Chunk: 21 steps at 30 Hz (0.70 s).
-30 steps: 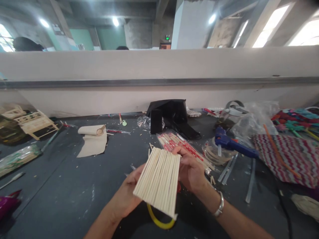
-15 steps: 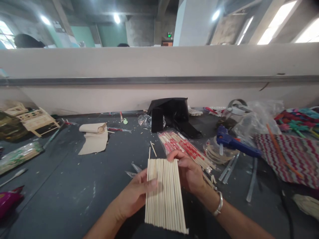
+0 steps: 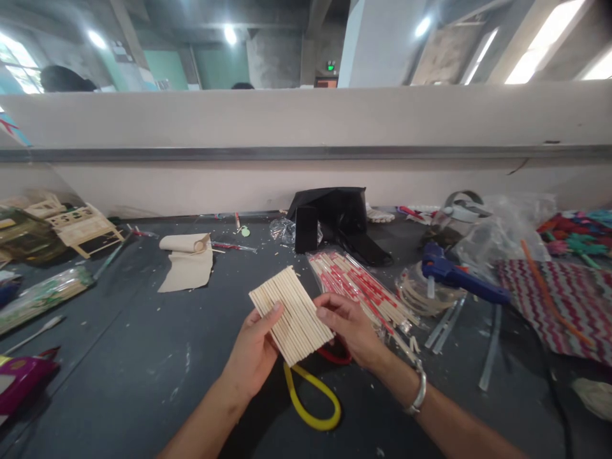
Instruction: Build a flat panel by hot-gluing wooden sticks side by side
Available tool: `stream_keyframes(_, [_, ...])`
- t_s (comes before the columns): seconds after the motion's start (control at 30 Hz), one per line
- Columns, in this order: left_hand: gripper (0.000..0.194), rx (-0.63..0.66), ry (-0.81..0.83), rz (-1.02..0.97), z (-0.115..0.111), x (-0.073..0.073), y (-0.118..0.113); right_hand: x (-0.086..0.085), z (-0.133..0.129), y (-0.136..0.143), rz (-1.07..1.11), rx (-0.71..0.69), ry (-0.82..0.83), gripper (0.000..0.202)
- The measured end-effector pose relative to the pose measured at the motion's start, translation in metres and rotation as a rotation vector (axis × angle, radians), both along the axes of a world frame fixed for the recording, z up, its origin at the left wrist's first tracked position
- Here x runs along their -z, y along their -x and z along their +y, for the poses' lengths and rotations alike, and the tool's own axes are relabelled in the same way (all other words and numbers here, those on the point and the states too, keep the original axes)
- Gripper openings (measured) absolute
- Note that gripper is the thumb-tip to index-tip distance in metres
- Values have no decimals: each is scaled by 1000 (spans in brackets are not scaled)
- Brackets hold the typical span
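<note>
A flat panel of pale wooden sticks (image 3: 289, 313) glued side by side is held above the dark table, tilted with its far end pointing up left. My left hand (image 3: 255, 351) grips its lower left edge, thumb on top. My right hand (image 3: 350, 327) holds its right edge with the fingertips; a silver bracelet sits on that wrist. Under the panel lie a yellow loop (image 3: 312, 402) and a red handle (image 3: 335, 354), partly hidden.
A bag of red-wrapped sticks (image 3: 358, 290) lies just right of my hands. A blue glue gun (image 3: 461, 275), a black pouch (image 3: 335, 220), a paper roll (image 3: 186, 258), wooden models (image 3: 76, 226), striped cloth (image 3: 559, 299) and plastic bags surround them. A low wall (image 3: 306, 153) runs behind.
The stick panel turned in my hands, from upright lengthwise half a second ago to slanting up left, and it moved farther from the camera. The yellow loop shows again.
</note>
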<state>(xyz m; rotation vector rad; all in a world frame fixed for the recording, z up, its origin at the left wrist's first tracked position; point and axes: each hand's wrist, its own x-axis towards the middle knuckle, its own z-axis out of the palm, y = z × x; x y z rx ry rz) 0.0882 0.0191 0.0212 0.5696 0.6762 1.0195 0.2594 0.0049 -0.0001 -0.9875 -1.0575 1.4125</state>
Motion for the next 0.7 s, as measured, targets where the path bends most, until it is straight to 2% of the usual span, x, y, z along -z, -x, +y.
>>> stream_keyframes(0.23, [31,-120,8,-36,4,5,0,-1,3,1,-24,-8,29,29])
stream_keyframes(0.4, [32,-36,59,-72,0,5,-2,-2,2,1,-84,6,16,27])
stream_keyframes(0.5, [30,-53,91,-50,-1,6,-3,1,2,2,-71,-6,35,27])
stream_keyframes(0.7, [28,-93,57,-36,2,7,-2,1,1,3,-135,8,21,27])
